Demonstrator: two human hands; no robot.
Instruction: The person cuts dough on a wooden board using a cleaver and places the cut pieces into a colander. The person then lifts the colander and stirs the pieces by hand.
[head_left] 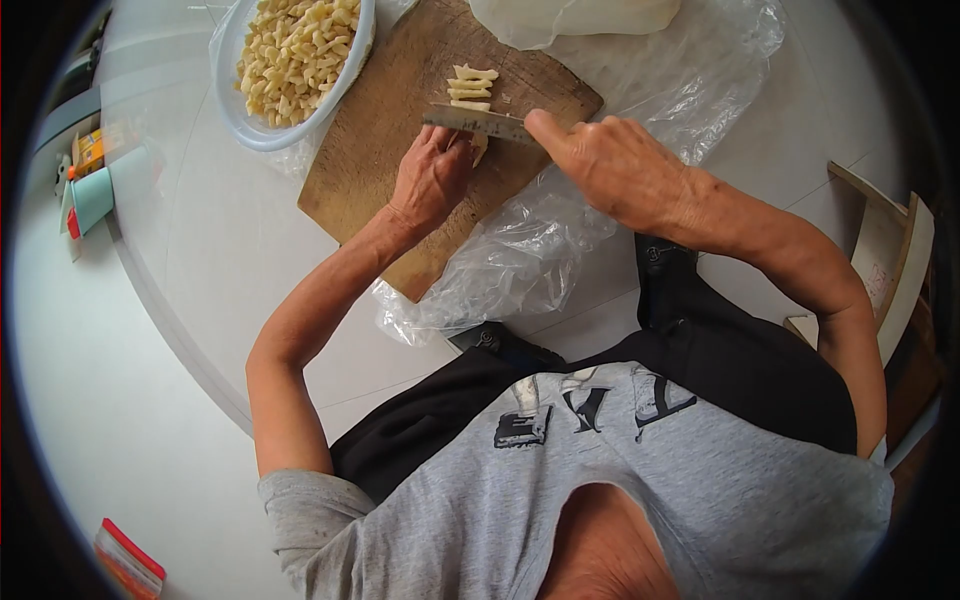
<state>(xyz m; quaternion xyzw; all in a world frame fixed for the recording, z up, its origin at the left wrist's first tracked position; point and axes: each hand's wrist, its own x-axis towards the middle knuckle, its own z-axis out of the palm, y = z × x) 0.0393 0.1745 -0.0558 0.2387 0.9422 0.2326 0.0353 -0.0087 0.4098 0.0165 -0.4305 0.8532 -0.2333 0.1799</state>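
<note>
A wooden cutting board lies on clear plastic sheeting on the floor. My right hand is closed on a knife, whose blade lies across the board. Just below the blade, my left hand presses a pale piece of food against the board with its fingers curled. Beyond the blade, several pale cut strips sit in a small row. At the upper left stands a white bowl full of small pale chopped pieces.
Crumpled clear plastic spreads around the board. A whitish plastic bag lies at the top. Curved wooden pieces stand at the right. A light teal container is at the far left, and a red-edged packet at the lower left.
</note>
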